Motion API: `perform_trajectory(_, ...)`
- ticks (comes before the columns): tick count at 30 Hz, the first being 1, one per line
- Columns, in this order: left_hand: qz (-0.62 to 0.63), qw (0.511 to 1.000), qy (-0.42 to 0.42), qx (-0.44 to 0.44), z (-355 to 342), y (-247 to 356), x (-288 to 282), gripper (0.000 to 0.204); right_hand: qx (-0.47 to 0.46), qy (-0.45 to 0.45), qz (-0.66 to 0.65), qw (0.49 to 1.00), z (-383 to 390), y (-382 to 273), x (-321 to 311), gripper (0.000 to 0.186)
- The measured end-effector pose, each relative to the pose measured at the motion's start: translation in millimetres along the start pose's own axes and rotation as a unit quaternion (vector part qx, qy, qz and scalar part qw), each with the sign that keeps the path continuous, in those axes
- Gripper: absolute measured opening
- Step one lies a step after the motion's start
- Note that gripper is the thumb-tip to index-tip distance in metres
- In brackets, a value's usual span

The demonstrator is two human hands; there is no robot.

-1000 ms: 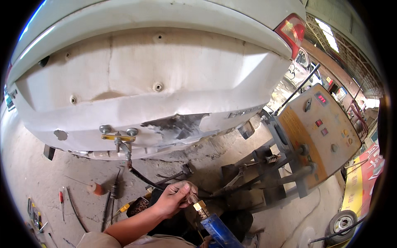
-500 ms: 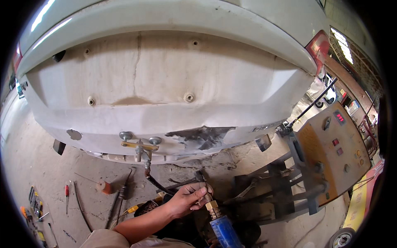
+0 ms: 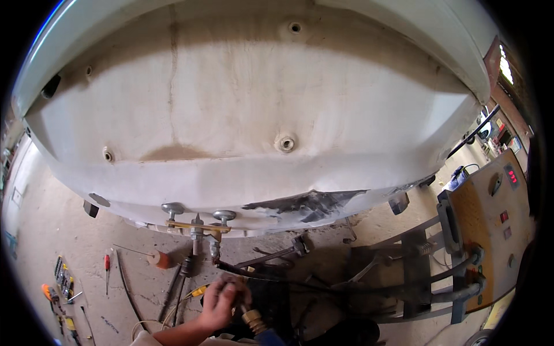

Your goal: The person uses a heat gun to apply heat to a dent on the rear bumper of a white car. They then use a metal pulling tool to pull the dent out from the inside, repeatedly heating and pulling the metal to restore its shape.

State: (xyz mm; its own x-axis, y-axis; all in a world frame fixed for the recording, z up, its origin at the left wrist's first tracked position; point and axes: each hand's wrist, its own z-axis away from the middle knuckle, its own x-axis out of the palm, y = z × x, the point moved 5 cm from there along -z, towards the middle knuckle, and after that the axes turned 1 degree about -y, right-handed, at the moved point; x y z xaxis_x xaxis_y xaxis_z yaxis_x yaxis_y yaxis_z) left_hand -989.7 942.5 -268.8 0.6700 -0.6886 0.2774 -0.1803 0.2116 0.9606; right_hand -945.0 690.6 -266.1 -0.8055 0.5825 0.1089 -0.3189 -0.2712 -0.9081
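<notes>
Head view: near six o'clock, the left hand (image 3: 220,303) curls closed on the metal end of the blue tool (image 3: 268,338) (the right hand's state I cannot tell). White car bodywork (image 3: 231,92) spans twelve o'clock.

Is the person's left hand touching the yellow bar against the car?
Apart. The head view shows it: the left hand is below the yellow bar, with floor visible between them.
</notes>
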Motion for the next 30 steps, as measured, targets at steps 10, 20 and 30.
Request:
perform_trajectory(10,-0.198,0.952,0.204,0.116,-21.2,-4.6,-69.7,0.019,0.061,0.05,-0.011,0.997,-8.2,18.8,-10.0,0.043)
perform_trajectory(20,-0.482,0.868,0.063,0.1,-28.2,-6.4,-60.0,0.018,0.023,0.062,0.024,0.998,-20.6,-13.7,-9.6,0.043)
perform_trajectory(30,-0.471,0.865,0.091,0.145,-28.2,3.3,-46.8,0.01,0.124,0.084,-0.1,0.984,-21.1,7.3,-12.4,0.039)
